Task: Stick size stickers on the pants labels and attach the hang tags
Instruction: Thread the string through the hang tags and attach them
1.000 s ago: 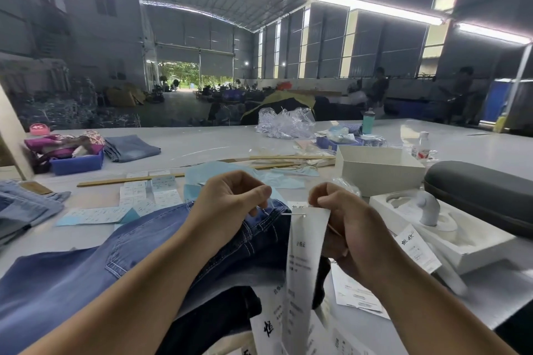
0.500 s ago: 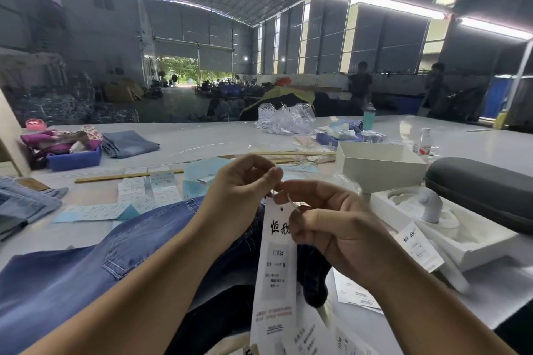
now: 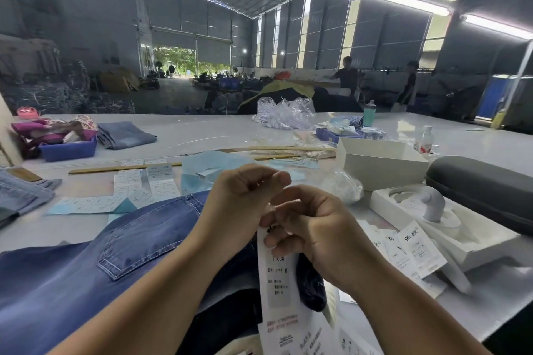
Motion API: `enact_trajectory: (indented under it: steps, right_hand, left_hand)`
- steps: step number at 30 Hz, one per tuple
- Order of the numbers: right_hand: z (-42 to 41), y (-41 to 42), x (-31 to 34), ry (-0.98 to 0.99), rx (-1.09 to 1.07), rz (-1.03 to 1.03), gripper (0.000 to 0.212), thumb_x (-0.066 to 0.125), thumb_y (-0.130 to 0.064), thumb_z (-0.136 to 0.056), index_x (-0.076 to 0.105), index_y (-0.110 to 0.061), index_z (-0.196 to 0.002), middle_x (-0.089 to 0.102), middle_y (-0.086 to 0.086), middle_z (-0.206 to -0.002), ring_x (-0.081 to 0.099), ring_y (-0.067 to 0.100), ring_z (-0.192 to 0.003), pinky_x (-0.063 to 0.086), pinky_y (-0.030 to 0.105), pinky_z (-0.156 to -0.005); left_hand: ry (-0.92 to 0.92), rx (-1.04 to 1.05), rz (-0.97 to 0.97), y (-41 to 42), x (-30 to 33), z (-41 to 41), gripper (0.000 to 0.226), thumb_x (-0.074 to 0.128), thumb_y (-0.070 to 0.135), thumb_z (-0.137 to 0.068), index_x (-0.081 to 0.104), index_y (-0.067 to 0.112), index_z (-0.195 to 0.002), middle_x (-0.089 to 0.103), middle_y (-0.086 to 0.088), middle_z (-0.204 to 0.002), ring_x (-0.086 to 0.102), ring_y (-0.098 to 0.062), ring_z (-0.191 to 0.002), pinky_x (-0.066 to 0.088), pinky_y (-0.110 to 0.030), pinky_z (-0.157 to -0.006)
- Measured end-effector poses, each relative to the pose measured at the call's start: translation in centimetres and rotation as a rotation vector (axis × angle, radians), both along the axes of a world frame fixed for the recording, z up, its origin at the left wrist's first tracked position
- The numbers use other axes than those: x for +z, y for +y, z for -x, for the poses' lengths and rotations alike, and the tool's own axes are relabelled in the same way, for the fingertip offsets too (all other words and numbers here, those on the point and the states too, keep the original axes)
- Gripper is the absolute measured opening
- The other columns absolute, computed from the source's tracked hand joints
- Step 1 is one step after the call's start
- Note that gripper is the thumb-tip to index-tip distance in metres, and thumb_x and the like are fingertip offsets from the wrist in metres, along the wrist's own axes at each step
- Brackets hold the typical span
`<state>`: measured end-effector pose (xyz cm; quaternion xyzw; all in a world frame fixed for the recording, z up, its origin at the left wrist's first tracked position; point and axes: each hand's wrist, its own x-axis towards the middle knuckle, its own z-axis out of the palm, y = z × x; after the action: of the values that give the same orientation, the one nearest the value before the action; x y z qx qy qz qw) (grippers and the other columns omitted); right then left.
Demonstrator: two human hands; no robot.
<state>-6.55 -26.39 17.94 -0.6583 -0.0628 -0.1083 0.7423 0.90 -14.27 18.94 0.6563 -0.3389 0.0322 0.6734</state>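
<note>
Hang-tag step in hand, judged from the pose. Left hand and right hand raised together above the jeans, which lie spread across the near left part of the surface. Left grip curled, fingertips pressed together at the top of the tag; right grip likewise curled, fingers pinching the tag's upper end just beside the left thumb. Tag hanging down, printed face toward the camera, lower end reaching the near edge over further loose tags. Fastener or string at the pinch too small to tell; likewise whether the tag is already joined to the waistband. Spare tags fanned at the near right, leaning on a white tray; sticker sheets lying left of centre, just beyond the jeans. Open white box and dark case toward the right edge. Next move, probably: closing or threading the fastener at the tag's hole, calling for a steady two-handed pinch and a slack tag; then release onto the jeans.
</note>
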Motion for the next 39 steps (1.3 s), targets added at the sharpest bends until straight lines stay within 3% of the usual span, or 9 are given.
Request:
enact_trajectory:
  steps: [3,7,12,16,18,23,27,32,39]
  right_hand:
    - [0.1,-0.4,0.1,0.029,-0.021,-0.087,0.029,0.045,0.018,-0.091,0.056,-0.009,-0.086,0.068,0.018,-0.073,0.056,0.020,-0.045,0.043,0.024,-0.041]
    - [0.0,-0.8,0.1,-0.002,0.057,-0.231,0.041,0.046,0.016,-0.088,0.070,-0.013,-0.072,0.066,0.018,-0.074,0.056,0.017,-0.049,0.044,0.024,-0.043]
    - [-0.1,-1.2,-0.4,-0.045,0.172,-0.340,0.039,0.044,0.017,-0.075,0.077,0.000,-0.089,0.072,0.021,-0.090,0.070,0.020,-0.070,0.056,0.026,-0.057]
    - [0.3,-1.5,-0.6,-0.056,0.236,-0.295,0.047,0.045,0.014,-0.074,0.076,-0.006,-0.104,0.073,0.017,-0.107,0.073,0.021,-0.089,0.059,0.028,-0.070]
    - [0.4,-1.5,-0.7,-0.060,0.207,-0.264,0.041,0.052,0.013,-0.079,0.078,-0.010,-0.102,0.074,0.015,-0.107,0.074,0.020,-0.088,0.059,0.026,-0.070]
    - [0.3,-1.4,-0.7,-0.038,0.058,-0.287,0.036,0.058,0.005,-0.072,0.075,-0.006,-0.101,0.074,0.020,-0.097,0.075,0.024,-0.081,0.059,0.024,-0.059]
    - [0.3,-1.2,-0.6,-0.018,-0.003,-0.270,0.053,0.065,0.003,-0.071,0.055,-0.007,-0.123,0.074,0.024,-0.093,0.075,0.027,-0.076,0.056,0.024,-0.047]
    - [0.3,-0.7,-1.2,-0.015,0.007,-0.314,0.068,0.068,0.003,-0.073,0.042,-0.012,-0.134,0.072,0.023,-0.101,0.074,0.028,-0.076,0.052,0.023,-0.045]
    - [0.4,-0.7,-1.0,0.047,0.031,-0.442,0.062,0.062,0.008,-0.070,0.050,-0.007,-0.129,0.068,0.022,-0.090,0.072,0.029,-0.072,0.057,0.027,-0.051]
  left_hand:
    - [-0.089,0.025,-0.083,0.1,-0.3,-0.1,0.021,0.066,0.016,-0.091,0.077,0.025,-0.075,0.062,-0.001,-0.081,0.062,-0.009,-0.070,0.047,-0.018,-0.064]
    - [-0.071,-0.020,-0.106,0.2,-0.4,-0.1,0.020,0.061,0.019,-0.095,0.077,0.030,-0.091,0.064,0.002,-0.086,0.066,-0.014,-0.084,0.051,-0.028,-0.074]
    - [0.050,-0.137,-0.032,0.4,-0.2,-0.1,0.032,0.054,0.026,-0.081,0.078,0.015,-0.099,0.066,-0.004,-0.096,0.067,-0.015,-0.090,0.051,-0.024,-0.076]
    - [0.103,-0.135,0.021,0.7,-0.3,0.0,0.023,0.056,0.005,-0.090,0.077,0.013,-0.094,0.074,-0.001,-0.092,0.069,-0.011,-0.087,0.052,-0.023,-0.075]
    - [0.095,-0.110,0.012,0.7,-0.4,0.0,0.030,0.053,-0.005,-0.091,0.077,0.014,-0.088,0.076,0.001,-0.084,0.070,-0.009,-0.081,0.053,-0.021,-0.072]
    - [0.054,-0.079,0.018,0.6,-0.4,0.0,0.026,0.061,0.000,-0.092,0.076,0.019,-0.084,0.076,0.002,-0.082,0.070,-0.009,-0.079,0.055,-0.021,-0.072]
    - [0.025,-0.062,0.040,0.6,-0.3,0.2,0.025,0.061,0.004,-0.092,0.076,0.022,-0.085,0.073,0.007,-0.079,0.066,-0.005,-0.075,0.051,-0.019,-0.069]
    - [0.052,-0.102,-0.005,0.5,-0.4,0.6,0.027,0.061,0.003,-0.093,0.075,0.021,-0.080,0.070,-0.008,-0.079,0.068,-0.009,-0.067,0.051,-0.018,-0.058]
    - [-0.101,-0.117,-0.232,0.3,-0.8,0.6,0.029,0.060,0.008,-0.094,0.071,0.030,-0.078,0.069,0.000,-0.089,0.068,-0.017,-0.083,0.058,-0.028,-0.075]
